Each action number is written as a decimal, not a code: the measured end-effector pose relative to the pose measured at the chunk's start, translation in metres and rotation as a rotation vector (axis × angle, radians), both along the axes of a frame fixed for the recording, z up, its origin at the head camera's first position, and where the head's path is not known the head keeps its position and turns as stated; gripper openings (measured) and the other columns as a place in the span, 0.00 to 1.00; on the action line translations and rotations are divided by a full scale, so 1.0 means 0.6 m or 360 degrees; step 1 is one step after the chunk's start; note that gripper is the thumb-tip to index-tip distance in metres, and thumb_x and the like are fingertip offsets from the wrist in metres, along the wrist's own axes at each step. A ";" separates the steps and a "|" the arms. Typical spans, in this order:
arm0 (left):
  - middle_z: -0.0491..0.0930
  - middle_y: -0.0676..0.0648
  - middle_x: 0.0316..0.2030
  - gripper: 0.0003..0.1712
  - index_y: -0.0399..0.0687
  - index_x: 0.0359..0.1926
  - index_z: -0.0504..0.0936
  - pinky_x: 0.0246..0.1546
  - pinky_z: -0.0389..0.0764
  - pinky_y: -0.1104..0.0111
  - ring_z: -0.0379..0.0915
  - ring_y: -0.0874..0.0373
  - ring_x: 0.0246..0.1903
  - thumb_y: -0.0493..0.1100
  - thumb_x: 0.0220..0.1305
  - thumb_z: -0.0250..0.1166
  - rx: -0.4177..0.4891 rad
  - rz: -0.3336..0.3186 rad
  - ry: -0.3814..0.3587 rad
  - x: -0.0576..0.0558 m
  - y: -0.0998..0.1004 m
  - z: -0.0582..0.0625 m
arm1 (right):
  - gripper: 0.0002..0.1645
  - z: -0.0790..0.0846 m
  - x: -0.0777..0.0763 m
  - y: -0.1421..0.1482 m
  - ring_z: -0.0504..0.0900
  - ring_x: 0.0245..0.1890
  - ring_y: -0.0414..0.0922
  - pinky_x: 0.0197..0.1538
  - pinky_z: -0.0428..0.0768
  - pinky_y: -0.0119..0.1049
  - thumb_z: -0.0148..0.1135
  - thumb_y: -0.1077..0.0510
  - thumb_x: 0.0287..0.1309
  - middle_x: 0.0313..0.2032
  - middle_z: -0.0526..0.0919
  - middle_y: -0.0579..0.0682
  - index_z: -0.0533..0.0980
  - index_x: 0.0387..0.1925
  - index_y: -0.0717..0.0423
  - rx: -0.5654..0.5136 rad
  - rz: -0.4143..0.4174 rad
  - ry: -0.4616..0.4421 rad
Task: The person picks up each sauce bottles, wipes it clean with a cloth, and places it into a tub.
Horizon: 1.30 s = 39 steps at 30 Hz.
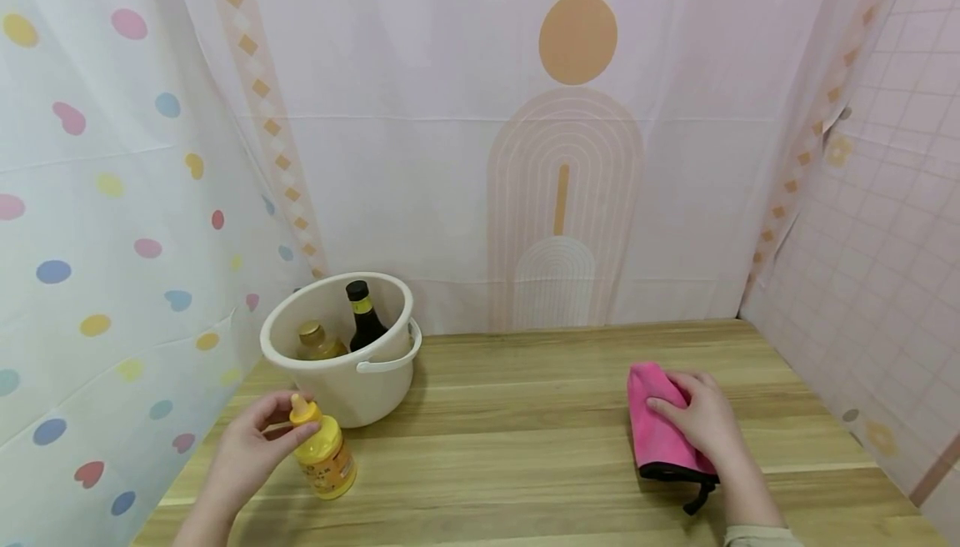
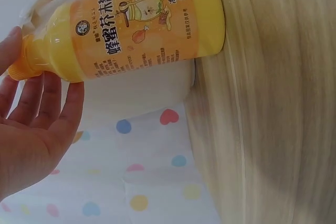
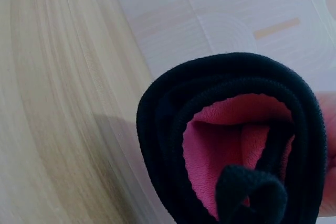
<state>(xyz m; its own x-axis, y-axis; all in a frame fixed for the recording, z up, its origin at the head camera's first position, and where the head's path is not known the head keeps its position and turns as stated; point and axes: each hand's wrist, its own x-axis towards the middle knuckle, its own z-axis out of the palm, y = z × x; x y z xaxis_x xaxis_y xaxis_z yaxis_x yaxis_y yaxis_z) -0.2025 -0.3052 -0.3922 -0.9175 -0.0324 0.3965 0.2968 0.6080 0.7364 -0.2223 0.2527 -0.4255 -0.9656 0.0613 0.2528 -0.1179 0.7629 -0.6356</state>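
Note:
A yellow squeeze bottle of honey mustard (image 1: 326, 465) stands on the wooden table at the lower left. My left hand (image 1: 251, 444) pinches it around the neck and orange-yellow cap. The left wrist view shows the orange label of that mustard bottle (image 2: 142, 27), thumb and fingers on opposite sides of the cap. On the right, my right hand (image 1: 703, 418) grips a rolled pink cloth (image 1: 651, 426) with black edging and a black hanging loop. From the right wrist, the cloth's black-trimmed end (image 3: 160, 108) faces the camera; most of the hand is hidden behind it.
Behind the mustard, a cream bucket (image 1: 360, 397) with a side handle holds a dark bottle (image 1: 367, 323) with a black cap and a gold-capped bottle (image 1: 317, 340). Patterned curtains (image 1: 420, 155) enclose the wooden table (image 1: 510, 439) at back and sides.

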 end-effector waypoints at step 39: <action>0.83 0.48 0.36 0.19 0.41 0.40 0.84 0.35 0.85 0.68 0.80 0.58 0.36 0.25 0.46 0.76 0.0165 -0.0463 0.0273 -0.041 0.214 0.011 | 0.36 0.001 -0.001 0.001 0.73 0.54 0.66 0.54 0.72 0.63 0.69 0.47 0.60 0.56 0.72 0.70 0.73 0.61 0.68 -0.0016 -0.0001 -0.0033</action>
<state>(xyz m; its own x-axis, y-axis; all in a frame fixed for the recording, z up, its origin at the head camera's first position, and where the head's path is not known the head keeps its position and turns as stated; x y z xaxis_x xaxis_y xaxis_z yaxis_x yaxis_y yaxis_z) -0.2269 -0.1768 -0.3856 -0.8146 0.1723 0.5538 0.5712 0.4046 0.7142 -0.2231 0.2531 -0.4249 -0.9706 0.0642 0.2318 -0.1042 0.7567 -0.6454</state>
